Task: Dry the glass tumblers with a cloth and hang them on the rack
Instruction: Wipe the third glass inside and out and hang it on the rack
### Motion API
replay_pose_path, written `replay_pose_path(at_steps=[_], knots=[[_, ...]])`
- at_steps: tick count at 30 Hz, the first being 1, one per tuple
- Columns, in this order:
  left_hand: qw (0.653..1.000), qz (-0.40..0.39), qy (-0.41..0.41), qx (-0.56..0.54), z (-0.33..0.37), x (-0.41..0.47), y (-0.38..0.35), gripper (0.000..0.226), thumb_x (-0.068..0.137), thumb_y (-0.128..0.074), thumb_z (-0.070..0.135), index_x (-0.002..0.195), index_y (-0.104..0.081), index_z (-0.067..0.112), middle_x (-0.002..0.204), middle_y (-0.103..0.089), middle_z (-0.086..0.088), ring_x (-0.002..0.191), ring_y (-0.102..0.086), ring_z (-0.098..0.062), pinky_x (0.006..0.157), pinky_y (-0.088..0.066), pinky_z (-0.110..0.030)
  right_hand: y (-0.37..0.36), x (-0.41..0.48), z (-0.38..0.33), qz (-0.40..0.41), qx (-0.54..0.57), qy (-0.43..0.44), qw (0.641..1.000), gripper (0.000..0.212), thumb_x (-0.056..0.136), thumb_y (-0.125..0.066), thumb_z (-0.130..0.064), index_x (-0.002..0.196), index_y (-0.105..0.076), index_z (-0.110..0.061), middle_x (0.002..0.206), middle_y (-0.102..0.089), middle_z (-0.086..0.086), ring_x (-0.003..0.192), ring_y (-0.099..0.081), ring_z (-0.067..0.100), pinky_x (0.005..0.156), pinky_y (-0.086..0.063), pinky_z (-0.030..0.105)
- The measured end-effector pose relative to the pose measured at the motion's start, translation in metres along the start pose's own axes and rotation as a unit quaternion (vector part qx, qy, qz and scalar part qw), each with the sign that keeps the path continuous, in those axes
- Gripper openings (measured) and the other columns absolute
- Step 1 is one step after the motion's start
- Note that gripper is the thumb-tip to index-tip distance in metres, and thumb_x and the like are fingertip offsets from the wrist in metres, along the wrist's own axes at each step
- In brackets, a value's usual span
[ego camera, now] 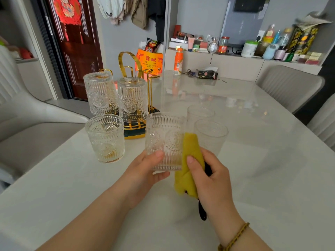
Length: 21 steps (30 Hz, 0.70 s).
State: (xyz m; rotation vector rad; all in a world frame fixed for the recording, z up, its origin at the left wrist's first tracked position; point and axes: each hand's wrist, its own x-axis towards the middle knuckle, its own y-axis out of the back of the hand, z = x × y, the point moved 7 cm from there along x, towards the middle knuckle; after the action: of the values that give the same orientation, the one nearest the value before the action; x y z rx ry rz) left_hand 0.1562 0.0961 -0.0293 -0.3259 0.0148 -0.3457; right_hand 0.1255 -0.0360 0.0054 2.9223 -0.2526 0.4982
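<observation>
My left hand (145, 175) grips an embossed glass tumbler (164, 140) by its base, upright above the table. My right hand (211, 175) holds a yellow cloth (190, 160) pressed against the tumbler's right side. Another upright tumbler (106, 137) stands on the table to the left. Two more upright tumblers (211, 135) (199, 113) stand just behind the held one. A gold rack (135, 69) at the back left carries two upside-down tumblers (100, 93) (132, 98) on its pegs.
The white table (253, 160) stretches right and forward. At its far end stand an orange bottle (178, 61), keys and a dark tissue pack (207, 75). Pale chairs (290, 84) flank the table. A cluttered shelf (235, 55) runs along the back wall.
</observation>
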Motion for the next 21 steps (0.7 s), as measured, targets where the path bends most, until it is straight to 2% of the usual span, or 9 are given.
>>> replay_pose_path(at_steps=[2,4,8,10,13,14,16,19,21], knots=[[0.999,0.024,-0.001,-0.024,0.0,0.003,0.008,0.067,0.045,-0.069,0.047,0.104,-0.06,0.018,0.087,-0.073,0.006,0.081,-0.067,-0.009,0.065,-0.054,-0.02,-0.008,-0.006,-0.006,-0.01,-0.03,0.045,0.998,0.03,0.063,-0.057,-0.047,0.092,-0.059,-0.046,0.106,-0.059,-0.016,0.096,-0.054,-0.006,0.079,-0.042,0.007],[0.999,0.032,0.003,-0.011,0.0,0.003,0.011,0.075,0.048,-0.066,0.047,0.114,-0.058,0.012,0.094,-0.072,0.001,0.088,-0.067,-0.012,0.073,-0.056,-0.023,-0.011,-0.01,-0.015,-0.003,-0.072,0.104,0.992,0.031,0.064,-0.052,-0.047,0.094,-0.059,-0.051,0.11,-0.051,-0.025,0.099,-0.048,-0.016,0.079,-0.035,-0.002],[0.999,-0.021,-0.001,0.036,0.001,0.0,-0.001,0.099,0.042,-0.081,0.059,0.121,-0.054,0.007,0.111,-0.068,-0.009,0.102,-0.064,-0.023,0.086,-0.053,-0.031,0.002,-0.009,-0.025,0.047,-0.108,0.164,0.979,0.039,0.068,-0.051,-0.042,0.106,-0.061,-0.045,0.115,-0.043,-0.035,0.103,-0.042,-0.019,0.085,-0.03,-0.003],[0.998,-0.054,-0.004,0.03,0.001,-0.002,-0.01,0.101,0.043,-0.081,0.059,0.123,-0.052,0.005,0.116,-0.066,-0.014,0.106,-0.063,-0.027,0.087,-0.052,-0.033,0.014,-0.004,-0.022,0.077,-0.062,0.127,0.987,0.033,0.067,-0.054,-0.044,0.1,-0.058,-0.047,0.113,-0.047,-0.028,0.103,-0.044,-0.02,0.085,-0.034,-0.002],[0.999,-0.047,-0.011,0.008,0.003,-0.003,-0.011,0.109,0.04,-0.085,0.054,0.13,-0.043,0.009,0.12,-0.063,-0.014,0.108,-0.062,-0.029,0.084,-0.054,-0.035,0.017,0.003,-0.003,0.068,0.055,-0.004,0.996,0.025,0.073,-0.057,-0.038,0.098,-0.061,-0.038,0.096,-0.061,-0.01,0.086,-0.058,0.005,0.073,-0.051,0.019],[0.999,-0.035,-0.015,-0.006,0.004,-0.002,-0.009,0.112,0.04,-0.086,0.053,0.133,-0.04,0.012,0.121,-0.062,-0.014,0.108,-0.062,-0.03,0.084,-0.054,-0.036,0.015,0.003,0.002,0.061,0.071,-0.031,0.995,0.023,0.076,-0.056,-0.037,0.098,-0.062,-0.034,0.091,-0.062,-0.006,0.081,-0.058,0.009,0.066,-0.051,0.018],[0.999,0.003,-0.015,-0.034,0.005,-0.001,-0.003,0.116,0.039,-0.085,0.055,0.135,-0.037,0.012,0.121,-0.062,-0.016,0.107,-0.062,-0.03,0.082,-0.055,-0.035,0.009,0.002,0.005,0.044,0.068,-0.04,0.996,0.022,0.076,-0.056,-0.038,0.097,-0.063,-0.035,0.094,-0.065,-0.001,0.081,-0.06,0.01,0.068,-0.05,0.018],[0.998,0.054,0.001,-0.043,0.005,-0.001,0.003,0.086,0.061,-0.071,0.059,0.127,-0.045,0.01,0.122,-0.061,-0.015,0.104,-0.064,-0.026,0.083,-0.055,-0.034,0.001,-0.003,0.0,0.021,0.039,-0.01,0.999,0.032,0.063,-0.058,-0.047,0.094,-0.059,-0.044,0.106,-0.063,-0.006,0.093,-0.059,0.007,0.082,-0.049,0.021],[0.997,0.059,0.025,-0.037,0.002,0.0,0.002,0.058,0.076,-0.056,0.054,0.119,-0.051,0.015,0.122,-0.061,-0.012,0.107,-0.062,-0.024,0.089,-0.051,-0.037,-0.001,-0.005,-0.004,0.018,0.015,0.012,1.0,0.033,0.063,-0.057,-0.047,0.097,-0.055,-0.047,0.114,-0.057,-0.014,0.102,-0.053,-0.003,0.084,-0.044,0.008]])
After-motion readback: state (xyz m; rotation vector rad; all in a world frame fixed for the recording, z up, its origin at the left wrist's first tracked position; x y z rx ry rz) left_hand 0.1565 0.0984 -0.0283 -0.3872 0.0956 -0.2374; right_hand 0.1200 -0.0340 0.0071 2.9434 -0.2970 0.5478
